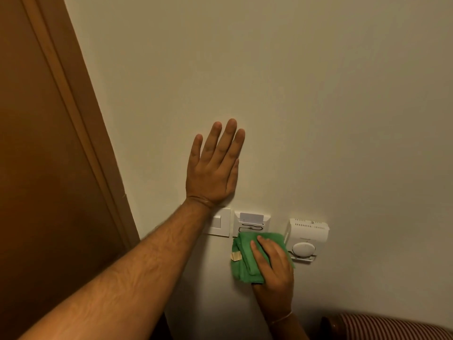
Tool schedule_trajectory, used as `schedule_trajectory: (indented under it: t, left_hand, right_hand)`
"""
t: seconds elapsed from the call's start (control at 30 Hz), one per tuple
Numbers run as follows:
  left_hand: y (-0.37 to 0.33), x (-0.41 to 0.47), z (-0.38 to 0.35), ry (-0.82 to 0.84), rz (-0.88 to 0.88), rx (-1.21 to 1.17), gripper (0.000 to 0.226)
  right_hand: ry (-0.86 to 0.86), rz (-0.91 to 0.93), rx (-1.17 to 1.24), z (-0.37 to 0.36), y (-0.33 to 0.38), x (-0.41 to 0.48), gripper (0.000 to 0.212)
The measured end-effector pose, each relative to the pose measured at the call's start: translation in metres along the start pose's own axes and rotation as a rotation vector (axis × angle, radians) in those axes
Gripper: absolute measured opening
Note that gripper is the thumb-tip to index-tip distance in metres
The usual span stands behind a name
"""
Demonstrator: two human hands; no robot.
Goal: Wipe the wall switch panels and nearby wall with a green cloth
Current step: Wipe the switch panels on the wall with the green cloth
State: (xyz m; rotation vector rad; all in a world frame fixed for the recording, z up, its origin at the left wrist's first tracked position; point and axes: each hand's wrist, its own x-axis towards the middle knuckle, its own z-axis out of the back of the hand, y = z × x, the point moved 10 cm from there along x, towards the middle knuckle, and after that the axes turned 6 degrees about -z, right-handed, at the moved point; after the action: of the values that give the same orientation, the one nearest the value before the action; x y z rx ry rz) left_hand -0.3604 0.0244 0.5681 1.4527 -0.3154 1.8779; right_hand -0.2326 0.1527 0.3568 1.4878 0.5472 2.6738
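Observation:
My left hand (215,165) lies flat and open against the cream wall (318,106), just above the switch panels, holding nothing. My right hand (272,263) presses a folded green cloth (242,258) to the wall below the key-card holder panel (252,223), covering that panel's lower edge. A white rocker switch panel (221,223) sits left of it, partly hidden behind my left wrist. A white thermostat (306,238) with a round dial is mounted to the right, touching the cloth's right edge.
A brown wooden door and its frame (81,133) run down the left side. A red-and-white striped cushion on a dark seat (392,326) shows at the bottom right corner.

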Motion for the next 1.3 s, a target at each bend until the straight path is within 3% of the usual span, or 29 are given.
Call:
schedule_trajectory:
  t: [0.13,0.27,0.37,0.47,0.6,0.67,0.73,0.93,1.2,1.3]
  left_hand:
    - [0.001,-0.001,-0.001,-0.015,0.0,0.001,0.074]
    - [0.001,-0.002,-0.002,-0.023,0.005,0.001,0.074]
    - [0.002,-0.002,-0.003,-0.03,0.012,0.005,0.075]
    - [0.003,-0.003,-0.004,-0.035,0.017,0.01,0.074]
    - [0.001,-0.002,-0.004,-0.024,0.013,0.022,0.074]
    - [0.001,-0.002,-0.003,-0.02,0.013,0.025,0.075]
    - [0.001,-0.001,-0.003,-0.01,0.015,0.024,0.074]
    - [0.002,0.001,0.002,-0.014,0.029,0.038,0.069]
    - [0.001,-0.001,-0.001,-0.007,0.016,0.027,0.078]
    - [0.001,-0.002,-0.001,-0.007,0.018,0.021,0.078]
  right_hand:
    - [-0.023,-0.004,0.066,-0.013,0.009,0.002,0.038]
    - [-0.031,0.022,0.032,-0.015,0.015,0.003,0.05]
    - [-0.013,0.062,-0.006,-0.014,0.026,0.006,0.039]
    - [0.027,0.103,-0.061,-0.011,0.03,0.01,0.04]
    - [-0.038,-0.04,-0.092,0.004,0.006,0.007,0.047]
    - [-0.061,-0.071,-0.04,0.001,0.008,0.006,0.04]
    - [-0.076,-0.057,0.011,-0.007,0.022,0.009,0.03]
    - [-0.012,0.076,0.014,-0.027,0.064,0.019,0.033]
    - [-0.049,-0.018,-0.034,-0.003,0.02,0.012,0.047]
    - [-0.054,-0.037,0.031,-0.009,0.022,0.011,0.038]
